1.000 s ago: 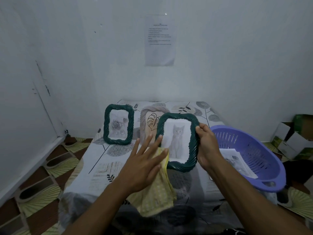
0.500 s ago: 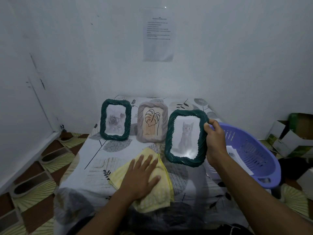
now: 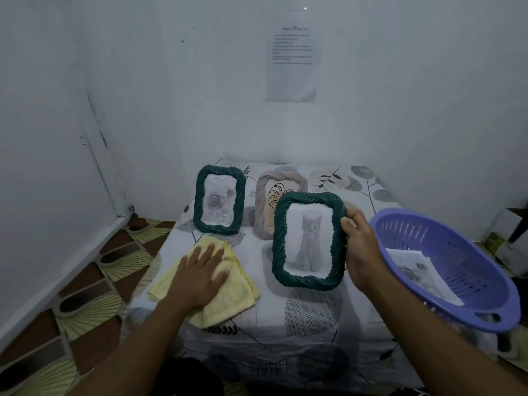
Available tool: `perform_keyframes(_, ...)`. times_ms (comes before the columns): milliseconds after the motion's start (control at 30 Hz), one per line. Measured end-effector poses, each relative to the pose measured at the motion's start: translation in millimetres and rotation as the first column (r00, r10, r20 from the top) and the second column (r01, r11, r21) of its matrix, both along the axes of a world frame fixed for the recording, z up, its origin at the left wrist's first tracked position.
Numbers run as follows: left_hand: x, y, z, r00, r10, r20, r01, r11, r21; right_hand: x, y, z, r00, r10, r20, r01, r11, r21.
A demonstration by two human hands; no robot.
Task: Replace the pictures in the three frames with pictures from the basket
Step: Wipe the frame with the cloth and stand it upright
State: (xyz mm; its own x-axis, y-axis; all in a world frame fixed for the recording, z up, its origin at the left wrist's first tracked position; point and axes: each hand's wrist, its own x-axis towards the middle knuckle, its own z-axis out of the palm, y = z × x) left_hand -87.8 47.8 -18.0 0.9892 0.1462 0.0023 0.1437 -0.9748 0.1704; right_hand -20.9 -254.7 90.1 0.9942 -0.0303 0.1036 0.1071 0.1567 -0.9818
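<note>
Head view: right hand (image 3: 360, 247) grips the cat frame (image 3: 309, 240) by its edge, upright above the table (image 3: 285, 310), while the left hand (image 3: 200, 274) lies flat and open on a yellow cloth (image 3: 237, 298). Rose frame (image 3: 219, 199) and leaf frame (image 3: 265, 207) stand behind. Papers wait in the basket (image 3: 468, 270) alongside. Which frames are already swapped, I can't tell.

Yellow cloth (image 3: 228, 292) on leaf-print tablecloth (image 3: 308, 318); printed sheet (image 3: 292, 62) on wall; cardboard boxes (image 3: 511, 238) right.
</note>
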Motion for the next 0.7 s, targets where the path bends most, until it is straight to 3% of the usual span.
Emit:
perform_keyframes(100, 3, -12, 12, 0.994, -0.022, 0.104, 0.024, 1.0, -0.014, 4, 1, 1, 1.0, 0.008, 0.001, -0.008, 1.0, -0.008)
perform_keyframes(167, 13, -37, 30, 0.957, -0.041, 0.286, 0.109, 0.968, -0.227, 7, 0, 3, 1.0, 0.018, -0.018, -0.018, 1.0, 0.013)
perform_keyframes(200, 18, -54, 43, 0.948, -0.026, 0.318, 0.165, 0.894, -0.416, 9, -1, 3, 0.999, 0.03, -0.028, -0.029, 0.999, 0.03)
perform_keyframes(233, 23, -72, 59, 0.957, -0.02, 0.289, 0.202, 0.762, -0.616, 12, -2, 4, 0.999, 0.036, -0.032, -0.035, 0.999, 0.041)
perform_keyframes(300, 39, -104, 82, 0.985, -0.048, 0.169, 0.173, 0.428, -0.887, 18, -7, 7, 0.998, 0.046, -0.033, -0.044, 0.997, 0.061)
perform_keyframes(367, 57, -128, 98, 0.991, -0.037, 0.127, 0.131, 0.2, -0.971, 26, -14, 15, 0.997, 0.049, -0.055, -0.046, 0.997, 0.063)
perform_keyframes(467, 77, -151, 119, 0.991, 0.04, 0.125, 0.123, 0.042, -0.992, 43, -29, 31, 0.988, 0.047, -0.149, -0.044, 0.999, 0.024)
perform_keyframes(533, 90, -161, 128, 0.99, 0.046, 0.134, 0.132, 0.045, -0.99, 58, -36, 40, 0.984, 0.036, -0.175, -0.034, 0.999, 0.014)
perform_keyframes(600, 103, -166, 135, 0.986, 0.021, 0.164, 0.16, 0.113, -0.981, 73, -41, 45, 0.984, 0.008, -0.177, -0.005, 1.0, 0.019)
perform_keyframes(700, 128, -160, 136, 0.945, 0.029, 0.325, 0.278, 0.454, -0.847, 98, -44, 51, 0.983, -0.025, -0.18, 0.038, 0.997, 0.072)
